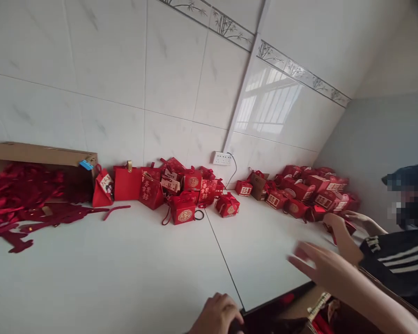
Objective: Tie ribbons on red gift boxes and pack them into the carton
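Note:
My left hand (218,316) is at the bottom edge of the view, its fingers curled over something dark that I cannot make out. Stretched out above the white tabletop (125,273), my right hand (311,262) is a little blurred, with thumb and fingers apart and nothing visible between them. Beneath my right forearm stands an open cardboard box (299,304) with red items inside. Red gift boxes (184,209) with gold print sit in a group along the wall, beyond both hands.
A co-worker in a dark striped top (400,260) handles a red box at the right, beside a pile of red gift boxes (299,189). On the left, a cardboard carton (48,153) lies on its side, with red straps (55,218) spilling out. A socket strip (222,158) is on the tiled wall.

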`<control>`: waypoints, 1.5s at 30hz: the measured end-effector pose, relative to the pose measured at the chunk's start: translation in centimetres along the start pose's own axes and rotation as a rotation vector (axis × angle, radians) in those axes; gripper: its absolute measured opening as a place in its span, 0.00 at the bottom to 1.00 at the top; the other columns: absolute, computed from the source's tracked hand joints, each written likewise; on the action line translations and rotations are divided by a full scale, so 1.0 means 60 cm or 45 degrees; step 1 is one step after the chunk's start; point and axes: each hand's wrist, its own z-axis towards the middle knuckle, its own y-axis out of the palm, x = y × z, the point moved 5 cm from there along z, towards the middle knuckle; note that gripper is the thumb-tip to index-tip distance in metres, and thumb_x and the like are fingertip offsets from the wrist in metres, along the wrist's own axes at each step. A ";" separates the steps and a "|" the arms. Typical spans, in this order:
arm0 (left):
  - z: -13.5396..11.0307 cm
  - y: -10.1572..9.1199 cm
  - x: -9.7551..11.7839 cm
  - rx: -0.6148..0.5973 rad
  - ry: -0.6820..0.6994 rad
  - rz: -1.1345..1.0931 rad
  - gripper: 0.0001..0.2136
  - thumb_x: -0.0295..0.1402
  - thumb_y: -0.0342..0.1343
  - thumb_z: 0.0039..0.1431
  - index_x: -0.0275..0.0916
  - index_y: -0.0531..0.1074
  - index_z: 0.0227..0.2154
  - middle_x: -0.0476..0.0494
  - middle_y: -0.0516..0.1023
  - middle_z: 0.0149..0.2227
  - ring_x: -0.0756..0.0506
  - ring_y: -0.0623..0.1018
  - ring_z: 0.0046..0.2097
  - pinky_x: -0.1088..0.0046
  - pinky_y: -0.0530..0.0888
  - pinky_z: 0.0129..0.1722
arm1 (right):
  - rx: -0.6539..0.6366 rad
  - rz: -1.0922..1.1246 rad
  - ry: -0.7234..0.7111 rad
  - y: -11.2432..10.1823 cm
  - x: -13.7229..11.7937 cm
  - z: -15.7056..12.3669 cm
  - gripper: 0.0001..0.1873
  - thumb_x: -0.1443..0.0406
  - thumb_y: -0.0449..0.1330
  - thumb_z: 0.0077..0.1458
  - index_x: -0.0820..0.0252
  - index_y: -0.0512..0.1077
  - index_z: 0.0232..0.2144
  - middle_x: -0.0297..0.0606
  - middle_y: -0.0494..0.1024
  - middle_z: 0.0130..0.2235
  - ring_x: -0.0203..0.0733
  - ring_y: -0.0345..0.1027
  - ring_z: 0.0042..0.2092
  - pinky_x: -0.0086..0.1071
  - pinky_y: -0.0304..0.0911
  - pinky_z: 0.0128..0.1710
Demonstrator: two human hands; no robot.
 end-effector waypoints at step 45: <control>-0.172 -0.323 -0.100 0.619 -0.864 -0.197 0.16 0.49 0.50 0.54 0.40 0.65 0.28 0.51 0.69 0.26 0.48 0.69 0.29 0.74 0.65 0.29 | -0.282 1.460 0.140 0.191 -0.354 0.016 0.22 0.46 0.53 0.53 0.59 0.68 0.30 0.36 0.73 0.30 0.39 0.68 0.33 0.32 0.62 0.33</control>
